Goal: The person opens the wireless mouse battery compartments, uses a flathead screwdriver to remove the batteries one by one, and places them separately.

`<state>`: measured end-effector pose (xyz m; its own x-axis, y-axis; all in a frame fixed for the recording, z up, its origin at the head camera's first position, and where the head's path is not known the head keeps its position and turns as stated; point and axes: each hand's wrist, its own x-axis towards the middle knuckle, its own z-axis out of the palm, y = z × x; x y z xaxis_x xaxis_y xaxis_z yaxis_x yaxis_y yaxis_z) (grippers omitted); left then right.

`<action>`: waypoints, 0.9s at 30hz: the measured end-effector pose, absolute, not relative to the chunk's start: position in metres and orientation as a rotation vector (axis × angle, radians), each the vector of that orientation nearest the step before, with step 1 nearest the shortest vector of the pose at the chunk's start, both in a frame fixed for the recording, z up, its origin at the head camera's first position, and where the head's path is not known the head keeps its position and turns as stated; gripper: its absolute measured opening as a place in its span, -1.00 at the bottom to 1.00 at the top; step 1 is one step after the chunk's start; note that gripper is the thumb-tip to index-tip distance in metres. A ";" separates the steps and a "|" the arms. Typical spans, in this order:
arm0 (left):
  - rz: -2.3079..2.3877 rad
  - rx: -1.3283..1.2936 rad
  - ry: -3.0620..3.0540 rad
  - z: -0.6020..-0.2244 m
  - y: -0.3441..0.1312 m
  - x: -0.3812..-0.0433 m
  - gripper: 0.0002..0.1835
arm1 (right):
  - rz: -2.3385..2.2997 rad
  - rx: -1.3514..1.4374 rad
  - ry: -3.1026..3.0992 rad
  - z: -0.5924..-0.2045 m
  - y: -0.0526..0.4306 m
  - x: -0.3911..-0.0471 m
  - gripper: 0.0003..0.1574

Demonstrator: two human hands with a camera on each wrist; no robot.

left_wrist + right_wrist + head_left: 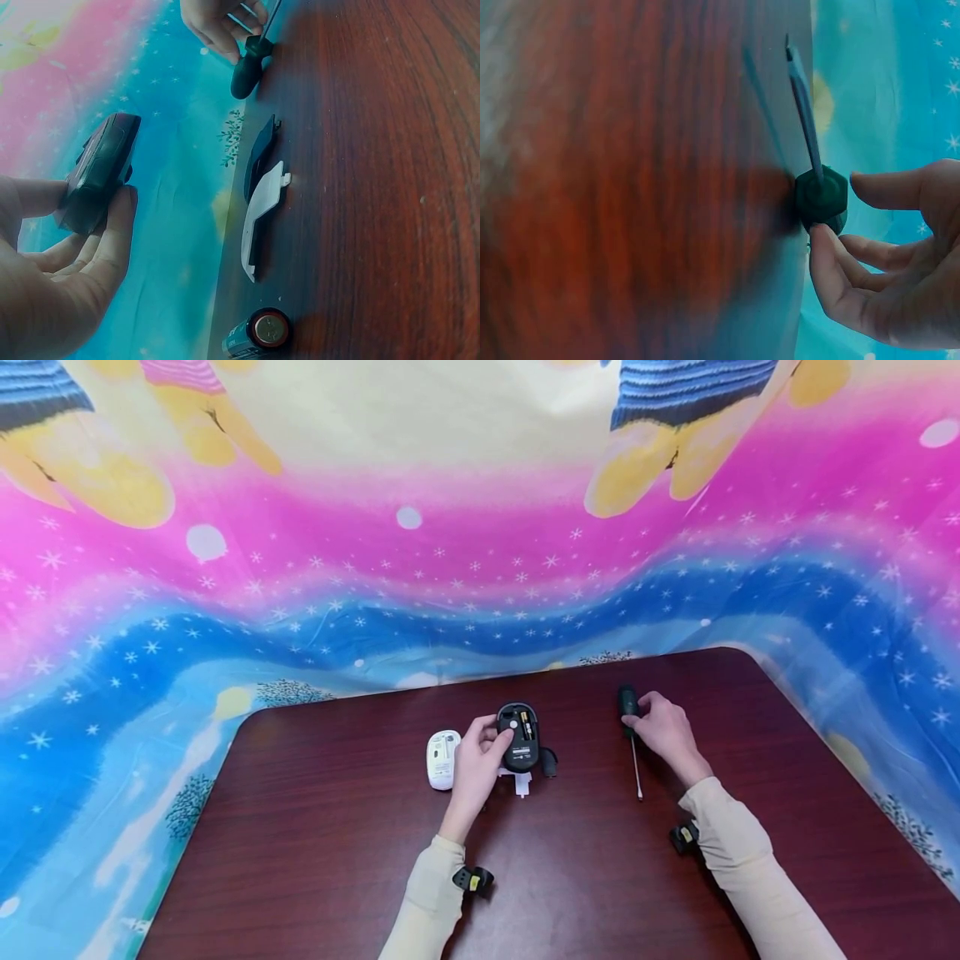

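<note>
My left hand point(477, 756) pinches a black computer mouse point(519, 752), thumb on its upturned underside. A battery point(527, 725) shows in its uncovered compartment. In the left wrist view the mouse point(101, 176) is seen edge-on, raised off the table. At the right lies a screwdriver point(628, 714) with a dark green handle and thin metal shaft. My right hand point(663, 731) is beside that handle. In the right wrist view, fingertips touch the handle point(821, 201) on one side, while a small gap separates the opposite digit from it.
A white mouse point(443, 760) lies underside up, left of my left hand. A white cover point(264, 206) and a black cover point(259, 154) lie near the held mouse. A loose battery point(259, 332) rests on the dark wooden table point(337, 827). A patterned cloth point(465, 585) hangs behind.
</note>
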<state>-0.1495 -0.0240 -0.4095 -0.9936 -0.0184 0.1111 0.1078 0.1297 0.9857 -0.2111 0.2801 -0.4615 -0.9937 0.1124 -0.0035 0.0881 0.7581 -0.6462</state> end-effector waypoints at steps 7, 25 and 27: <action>-2.000 -0.085 -2.291 -0.409 -0.024 -0.150 -0.67 | 1.347 -0.242 -2.938 -0.464 0.281 -0.215 -0.34; -2.006 -0.063 -2.284 -0.410 -0.025 -0.149 -0.67 | 1.855 -0.330 -2.794 -0.469 0.286 -0.218 -0.29; -1.999 -0.068 -2.285 -0.408 -0.025 -0.149 -0.67 | 1.877 -0.319 -2.791 -0.467 0.286 -0.217 -0.30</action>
<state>-0.1488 -0.0251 -0.4084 -0.9935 -0.0355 0.1084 0.1027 0.1345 0.9856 -0.2171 0.2859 -0.4674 -0.9545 0.0235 -0.2974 0.2843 0.3735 -0.8830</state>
